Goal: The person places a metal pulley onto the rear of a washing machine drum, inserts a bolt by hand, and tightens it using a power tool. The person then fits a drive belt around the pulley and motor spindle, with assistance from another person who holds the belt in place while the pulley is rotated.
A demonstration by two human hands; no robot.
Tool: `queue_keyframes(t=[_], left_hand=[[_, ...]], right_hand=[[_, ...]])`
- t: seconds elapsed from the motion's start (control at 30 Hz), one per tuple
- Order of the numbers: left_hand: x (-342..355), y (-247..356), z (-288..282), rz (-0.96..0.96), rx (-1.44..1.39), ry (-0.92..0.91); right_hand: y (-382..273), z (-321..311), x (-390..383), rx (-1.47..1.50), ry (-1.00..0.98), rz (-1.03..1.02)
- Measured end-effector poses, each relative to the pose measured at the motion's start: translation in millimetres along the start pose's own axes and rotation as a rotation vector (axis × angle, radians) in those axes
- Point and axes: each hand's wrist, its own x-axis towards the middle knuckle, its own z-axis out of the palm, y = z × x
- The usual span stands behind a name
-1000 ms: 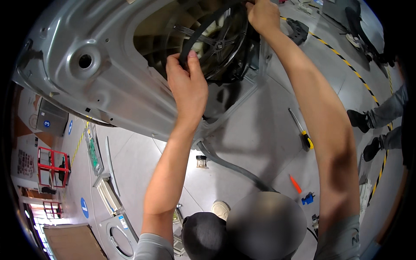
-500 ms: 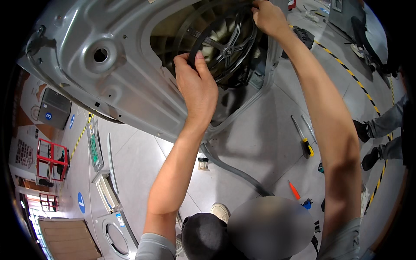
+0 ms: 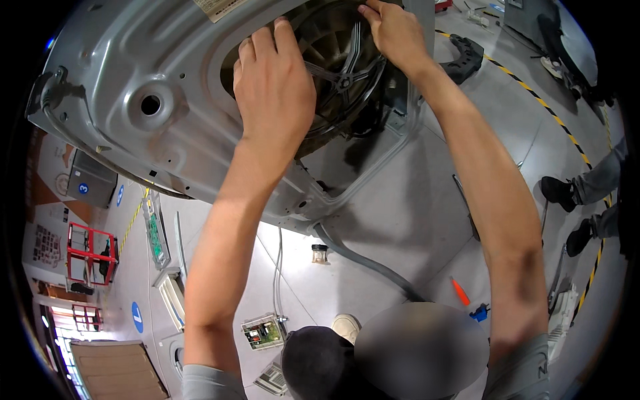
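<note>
A grey metal panel (image 3: pixel 113 80) with holes and pressed ridges fills the upper left. Inside its large opening is a dark round assembly with a spoked centre (image 3: pixel 345 81). My left hand (image 3: pixel 273 93) lies over the left side of this opening, fingers curled up toward the upper rim; what they hold is hidden. My right hand (image 3: pixel 397 37) reaches to the top of the opening, thumb and fingers closed at a dark edge I cannot make out clearly. A grey corrugated hose (image 3: pixel 360 257) runs down from the panel's lower corner.
On the floor are an orange-handled tool (image 3: pixel 460 291), a small jar (image 3: pixel 319 254), a circuit board box (image 3: pixel 262 331), a blue clip (image 3: pixel 479 313) and several long parts at left. Another person's legs (image 3: pixel 590 183) are at right. Hazard tape (image 3: pixel 553 113) curves behind. A red cart (image 3: pixel 90 250) stands left.
My left hand has moved up and left from the black curved band to the upper left of the opening, its back now toward me. My right hand has shifted slightly left.
</note>
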Motion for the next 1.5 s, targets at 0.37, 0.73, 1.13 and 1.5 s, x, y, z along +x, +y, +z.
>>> queue_keyframes(t=[0.37, 0.73, 1.13, 1.5], left_hand=[[9, 0, 1, -0.087, -0.030, -0.003], [5, -19, -12, -0.042, -0.026, -0.177], [13, -5, -45, 0.064, 0.029, -0.363], [15, -32, -32, 0.127, 0.113, -0.516]], right_hand=[[-6, -5, 4, -0.031, -0.034, 0.024], [20, 1, 6, 0.027, 0.013, -0.220], [33, -14, 19, 0.012, -0.174, -0.212], [-7, -14, 26, -0.084, -0.101, -0.423]])
